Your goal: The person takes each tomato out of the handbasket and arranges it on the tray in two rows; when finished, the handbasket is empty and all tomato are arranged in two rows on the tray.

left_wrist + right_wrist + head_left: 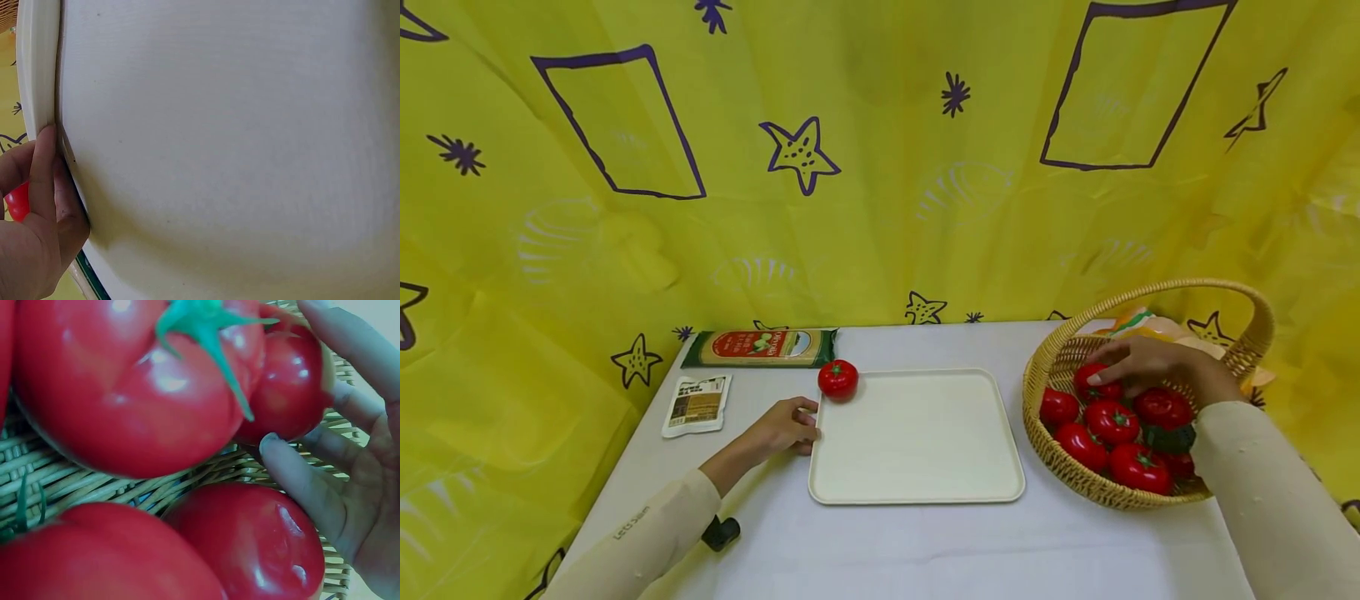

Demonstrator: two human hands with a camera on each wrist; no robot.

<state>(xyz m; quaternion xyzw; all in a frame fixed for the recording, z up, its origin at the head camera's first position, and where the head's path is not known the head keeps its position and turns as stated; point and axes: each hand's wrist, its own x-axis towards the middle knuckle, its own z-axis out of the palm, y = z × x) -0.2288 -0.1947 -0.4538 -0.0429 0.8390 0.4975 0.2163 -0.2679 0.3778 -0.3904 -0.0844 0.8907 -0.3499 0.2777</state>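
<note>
In the head view, a white tray (pixel 917 437) lies on the table with one red tomato (pixel 838 380) at its far left corner. My left hand (pixel 784 427) holds the tray's left edge; in the left wrist view its fingers (pixel 44 169) are at the rim. My right hand (pixel 1157 367) reaches into a wicker basket (pixel 1093 487) at the right and grips a tomato (pixel 1096 381) near its far side. From the right wrist view, thumb and fingers lie around that tomato (pixel 287 381). Several more tomatoes (pixel 1111 422) fill the basket.
Behind the left hand lie a green-ended long packet (pixel 760 348) and a small white pouch (pixel 697 405). A dark object (pixel 721 533) sits near the left forearm. The basket's tall handle (pixel 1180 285) arches over the right hand. A yellow patterned curtain (pixel 880 233) hangs behind the table.
</note>
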